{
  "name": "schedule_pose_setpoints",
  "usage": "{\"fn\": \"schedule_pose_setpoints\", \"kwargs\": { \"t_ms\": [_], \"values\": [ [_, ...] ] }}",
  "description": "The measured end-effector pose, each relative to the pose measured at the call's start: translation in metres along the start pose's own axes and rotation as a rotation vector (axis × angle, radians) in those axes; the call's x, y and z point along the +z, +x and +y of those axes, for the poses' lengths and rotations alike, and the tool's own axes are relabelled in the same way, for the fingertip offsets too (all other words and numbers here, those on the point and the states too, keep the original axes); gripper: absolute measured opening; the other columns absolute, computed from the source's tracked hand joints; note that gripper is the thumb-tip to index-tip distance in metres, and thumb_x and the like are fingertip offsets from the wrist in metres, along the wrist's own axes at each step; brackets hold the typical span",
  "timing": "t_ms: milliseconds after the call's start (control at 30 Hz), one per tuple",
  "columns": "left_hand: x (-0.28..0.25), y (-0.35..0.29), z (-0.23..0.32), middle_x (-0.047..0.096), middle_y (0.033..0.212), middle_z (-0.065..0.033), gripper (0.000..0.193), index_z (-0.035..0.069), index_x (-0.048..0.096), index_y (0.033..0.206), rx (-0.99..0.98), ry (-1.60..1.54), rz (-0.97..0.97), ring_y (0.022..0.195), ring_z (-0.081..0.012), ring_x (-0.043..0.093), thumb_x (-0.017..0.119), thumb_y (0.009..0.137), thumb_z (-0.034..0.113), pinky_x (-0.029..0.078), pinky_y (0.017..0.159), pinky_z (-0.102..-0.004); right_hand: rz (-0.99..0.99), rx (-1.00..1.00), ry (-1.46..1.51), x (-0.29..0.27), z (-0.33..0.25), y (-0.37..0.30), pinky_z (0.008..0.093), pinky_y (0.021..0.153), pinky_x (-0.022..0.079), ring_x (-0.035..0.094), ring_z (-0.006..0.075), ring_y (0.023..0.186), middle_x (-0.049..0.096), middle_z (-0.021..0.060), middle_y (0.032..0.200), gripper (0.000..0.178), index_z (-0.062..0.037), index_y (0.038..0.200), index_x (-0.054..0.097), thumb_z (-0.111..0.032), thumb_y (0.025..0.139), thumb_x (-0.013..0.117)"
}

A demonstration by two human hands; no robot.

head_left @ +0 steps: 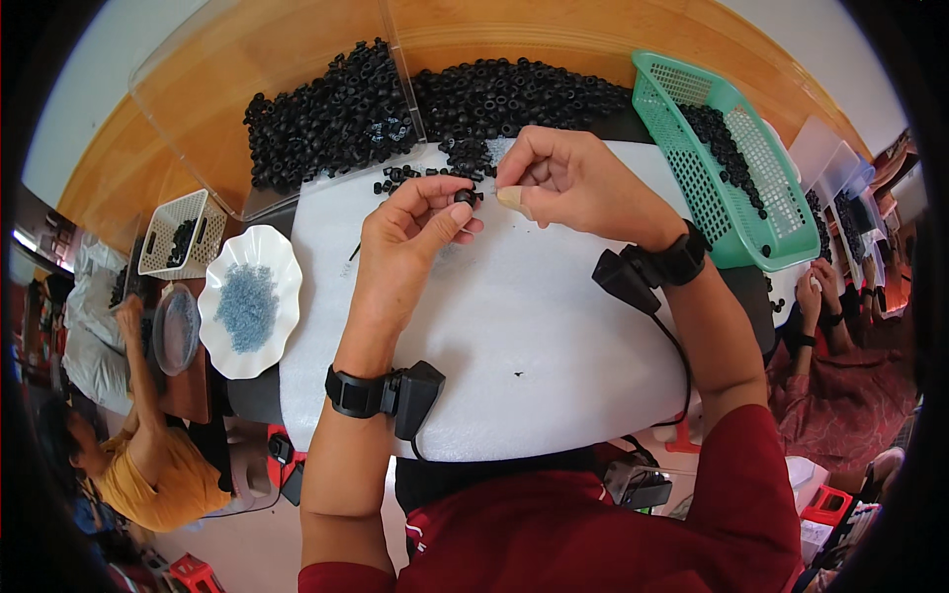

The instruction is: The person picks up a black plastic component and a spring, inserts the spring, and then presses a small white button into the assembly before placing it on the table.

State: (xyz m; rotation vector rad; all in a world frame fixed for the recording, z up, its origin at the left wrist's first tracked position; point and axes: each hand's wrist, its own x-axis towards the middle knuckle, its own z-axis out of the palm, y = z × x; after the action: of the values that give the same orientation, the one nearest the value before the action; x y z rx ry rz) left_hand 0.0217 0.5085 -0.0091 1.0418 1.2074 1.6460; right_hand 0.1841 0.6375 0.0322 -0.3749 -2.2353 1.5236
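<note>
Shirt mark (416,535) illegible. Left hand (420,219) grips a black ring (464,197) near the foam sheet's (534,336) far edge; right hand (559,183) pinches, contents unclear.

Forearms (368,336) reach forward — left fingers (427,186) and right fingers (540,144) pinched, close together.

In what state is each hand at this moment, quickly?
Left hand: closed, holding a small black part.
Right hand: closed in a pinch; whether it holds something tiny cannot be told.
</note>
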Motion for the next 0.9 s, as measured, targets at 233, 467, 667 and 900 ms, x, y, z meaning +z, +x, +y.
{"fn": "schedule_pose_setpoints", "kwargs": {
  "t_ms": [233,467,667,900],
  "values": [
    [0.001,-0.001,-0.005,0.066,0.090,-0.0053,0.023,-0.002,0.060,0.109,-0.009,0.101,-0.030,0.082,-0.0115,0.063,0.063,0.088,0.005,0.051,0.075,-0.0241,-0.050,0.087,-0.038,0.003,0.003,0.002,0.0220,0.053,0.046,0.057,0.0087,0.060,0.062,0.0050,0.073,0.011,0.0017,0.089,0.059,-0.007,0.083,0.061],
    [0.005,-0.004,-0.003,0.067,0.091,-0.0056,0.020,-0.002,0.061,0.107,-0.013,0.193,-0.078,0.082,-0.0106,0.063,0.062,0.088,0.003,0.051,0.076,-0.0232,-0.115,0.151,0.036,-0.001,0.001,0.002,0.0218,0.056,0.047,0.056,0.0072,0.063,0.059,0.0031,0.076,0.012,0.0009,0.090,0.059,-0.009,0.086,0.064],
    [0.004,-0.003,-0.001,0.067,0.091,-0.0076,0.021,-0.002,0.062,0.107,-0.062,0.071,-0.113,0.081,-0.0136,0.066,0.063,0.087,0.003,0.052,0.076,-0.0245,-0.179,0.290,0.190,-0.006,0.007,0.005,0.0213,0.054,0.045,0.053,0.0064,0.059,0.057,0.0014,0.074,0.022,-0.0024,0.089,0.057,-0.019,0.083,0.070],
    [0.002,-0.005,-0.001,0.067,0.092,-0.0096,0.020,-0.002,0.061,0.106,-0.144,-0.127,-0.257,0.081,-0.0164,0.066,0.063,0.088,0.005,0.053,0.076,-0.0267,-0.309,0.376,0.300,-0.009,0.013,0.004,0.0194,0.052,0.042,0.051,0.0048,0.061,0.055,-0.0018,0.073,0.027,-0.0070,0.088,0.059,-0.028,0.081,0.073]
  ]
}}
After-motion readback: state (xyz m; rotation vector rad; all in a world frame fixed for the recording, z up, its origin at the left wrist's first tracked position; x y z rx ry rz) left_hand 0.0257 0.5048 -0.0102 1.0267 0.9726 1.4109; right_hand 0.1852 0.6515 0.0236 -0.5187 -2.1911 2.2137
